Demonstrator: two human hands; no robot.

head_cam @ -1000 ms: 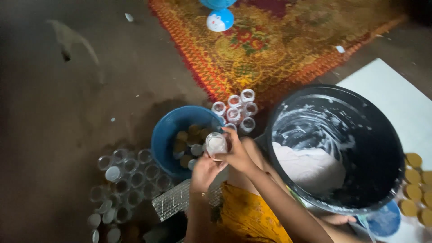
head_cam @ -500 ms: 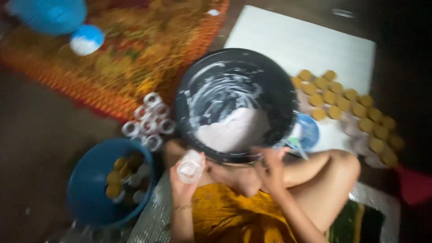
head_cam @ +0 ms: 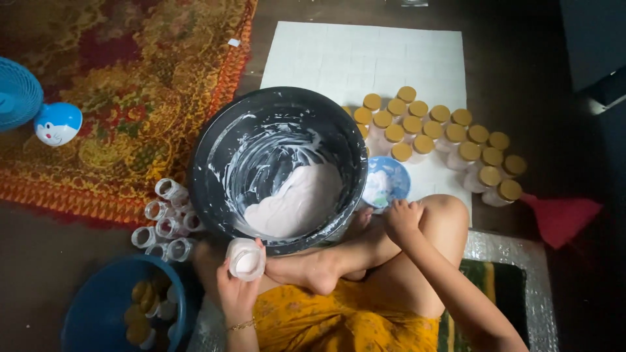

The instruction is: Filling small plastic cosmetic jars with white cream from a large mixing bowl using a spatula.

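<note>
My left hand (head_cam: 236, 292) holds a small clear jar (head_cam: 246, 259) filled with pale pink cream, just below the rim of a big black bucket (head_cam: 215, 150) that has pink-white cream at its bottom. My right hand (head_cam: 402, 218) rests on my knee beside a small blue bowl (head_cam: 386, 182) smeared with cream; its fingers are curled and I cannot see anything in it. I sit cross-legged in a yellow garment.
Several gold-lidded filled jars (head_cam: 433, 133) stand on a white sheet (head_cam: 365, 55) at the right. Open jars (head_cam: 166, 218) lie left of the bucket. A blue basin (head_cam: 98, 313) with gold lids is at lower left. A patterned rug (head_cam: 130, 91), a blue fan (head_cam: 19, 91) and a red object (head_cam: 562, 217) are nearby.
The view swung right from the basin to the bucket and lidded jars. My right hand left the jar and went to my knee by the blue bowl; my left hand keeps the jar.
</note>
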